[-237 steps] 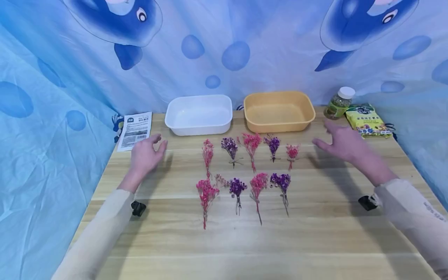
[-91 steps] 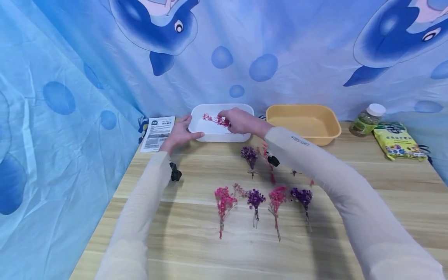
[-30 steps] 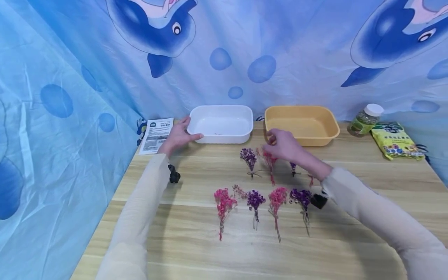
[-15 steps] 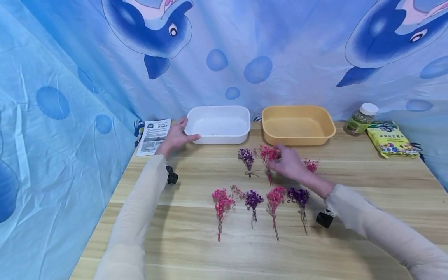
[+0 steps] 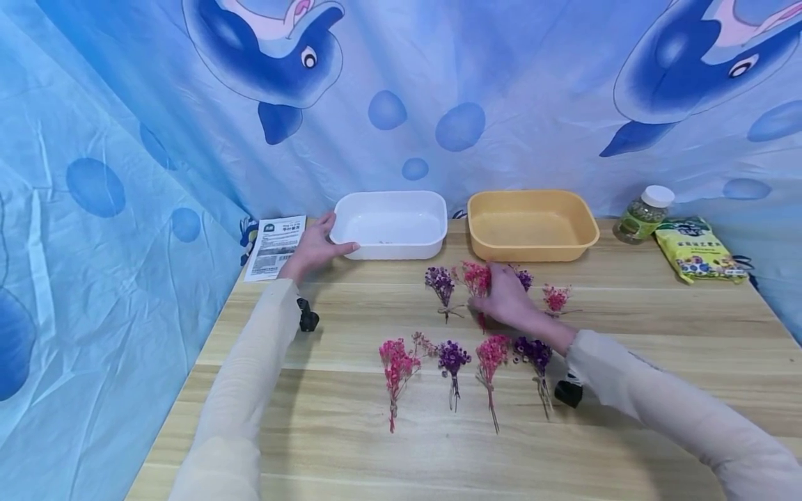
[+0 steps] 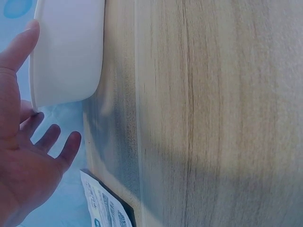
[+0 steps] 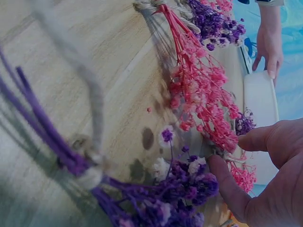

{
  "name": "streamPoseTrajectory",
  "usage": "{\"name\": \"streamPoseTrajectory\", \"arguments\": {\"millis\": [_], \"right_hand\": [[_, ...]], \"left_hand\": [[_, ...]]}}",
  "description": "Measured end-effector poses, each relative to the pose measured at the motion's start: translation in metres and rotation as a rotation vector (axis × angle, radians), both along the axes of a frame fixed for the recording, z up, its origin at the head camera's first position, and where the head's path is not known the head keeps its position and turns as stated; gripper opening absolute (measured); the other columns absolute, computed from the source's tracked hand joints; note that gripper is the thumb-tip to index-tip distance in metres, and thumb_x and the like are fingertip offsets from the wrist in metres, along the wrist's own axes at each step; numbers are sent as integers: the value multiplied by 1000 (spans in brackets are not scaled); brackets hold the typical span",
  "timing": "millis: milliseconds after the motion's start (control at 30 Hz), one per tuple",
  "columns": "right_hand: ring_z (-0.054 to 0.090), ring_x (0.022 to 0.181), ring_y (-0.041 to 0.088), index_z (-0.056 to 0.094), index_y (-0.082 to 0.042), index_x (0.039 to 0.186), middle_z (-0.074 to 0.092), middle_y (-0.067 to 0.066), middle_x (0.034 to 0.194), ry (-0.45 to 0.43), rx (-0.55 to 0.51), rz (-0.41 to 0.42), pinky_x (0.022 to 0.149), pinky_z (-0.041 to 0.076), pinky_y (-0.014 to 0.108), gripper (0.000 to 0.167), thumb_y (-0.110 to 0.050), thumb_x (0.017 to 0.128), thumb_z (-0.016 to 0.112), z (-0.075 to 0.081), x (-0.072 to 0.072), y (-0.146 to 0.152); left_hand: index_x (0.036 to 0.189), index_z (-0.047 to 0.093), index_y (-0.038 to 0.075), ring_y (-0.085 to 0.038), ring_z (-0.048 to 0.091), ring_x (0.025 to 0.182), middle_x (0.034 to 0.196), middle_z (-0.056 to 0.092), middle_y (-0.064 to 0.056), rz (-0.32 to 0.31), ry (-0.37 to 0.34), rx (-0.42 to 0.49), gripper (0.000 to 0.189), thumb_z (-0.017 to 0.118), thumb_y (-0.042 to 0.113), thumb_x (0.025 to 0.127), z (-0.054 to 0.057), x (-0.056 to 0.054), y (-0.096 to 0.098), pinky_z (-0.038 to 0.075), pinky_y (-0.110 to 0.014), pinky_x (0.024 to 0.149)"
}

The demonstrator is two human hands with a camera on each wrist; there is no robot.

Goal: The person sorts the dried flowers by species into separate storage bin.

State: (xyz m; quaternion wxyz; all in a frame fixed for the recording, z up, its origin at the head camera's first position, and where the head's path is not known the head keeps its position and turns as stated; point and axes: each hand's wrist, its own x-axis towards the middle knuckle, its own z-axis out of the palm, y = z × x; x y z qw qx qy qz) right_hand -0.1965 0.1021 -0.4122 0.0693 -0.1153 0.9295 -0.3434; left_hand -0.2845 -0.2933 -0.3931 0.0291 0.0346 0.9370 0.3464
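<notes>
My left hand [image 5: 313,247] grips the left end of a white plastic tub [image 5: 397,251]; in the left wrist view its thumb and index finger meet the tub's rim [image 6: 33,71], other fingers loose. My right hand [image 5: 510,299] is at a pink dried-flower bunch [image 5: 476,278] in the back row. In the right wrist view its thumb and index finger stand apart on either side of the stems, blossoms [image 7: 244,177] beyond. Beside it lie a purple bunch [image 5: 440,282], another purple one [image 5: 523,278] partly behind the hand, and a small pink bunch [image 5: 555,298].
Nearer me lies a row of pink [image 5: 397,365] and purple [image 5: 452,357] bunches. A yellow tub [image 5: 532,253] stands right of the white one. A lidded jar [image 5: 644,214] and yellow packet [image 5: 700,250] are far right; a printed white sachet [image 5: 276,247] is left.
The back row's leftmost pink bunch left the table; my right hand held it over the white tub, then returned empty to another pink bunch. My left hand moved onto the white tub.
</notes>
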Motion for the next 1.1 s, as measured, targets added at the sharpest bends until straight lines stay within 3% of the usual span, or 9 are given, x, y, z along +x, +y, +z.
{"name": "streamPoseTrajectory", "arguments": {"millis": [500,700,800,900,967,1033,1100], "right_hand": [[45,122,50,28,16,147,43,41,134,-17,35,-47,107,39,58,89,-14,80,79,-9,-7,-5],[54,103,44,27,12,151,43,39,137,1,-2,-37,101,45,56,88,-7,80,76,-9,-6,-2],[55,101,42,29,11,150,46,38,135,39,-7,-26,101,45,58,85,-5,81,75,-9,-5,0],[61,87,36,31,12,149,55,33,121,62,-16,-13,87,54,52,81,-3,81,74,-9,-4,2],[61,69,28,31,12,148,58,29,112,62,-35,-1,70,58,44,78,-1,82,72,-9,-3,3],[58,57,22,32,12,148,58,25,105,57,-58,6,56,57,35,76,1,84,71,-9,-3,5],[57,56,19,34,11,147,60,24,104,56,-86,12,50,55,31,73,3,84,70,-8,-1,6]], "left_hand": [[157,13,0,-32,8,151,166,9,-14,-10,-4,9,105,78,44,86,-1,1,-1,14,-47,121],[157,12,-1,-32,8,151,165,9,-16,-22,1,-12,104,76,44,88,-1,1,0,14,-47,121],[157,13,-1,-32,8,151,166,10,-15,-15,3,-12,104,77,44,87,-1,1,0,14,-46,121],[157,14,0,-32,8,151,166,10,-14,-8,-1,-13,104,77,45,87,0,1,0,13,-47,121],[157,14,0,-32,8,151,166,10,-14,-8,-5,-13,104,77,44,87,0,1,0,13,-48,121],[157,14,0,-33,8,151,166,10,-14,-10,-7,-19,104,76,45,87,0,2,0,13,-48,121],[157,14,0,-33,8,151,166,10,-14,-12,-7,-23,103,76,45,88,-1,2,0,14,-49,121]]}}
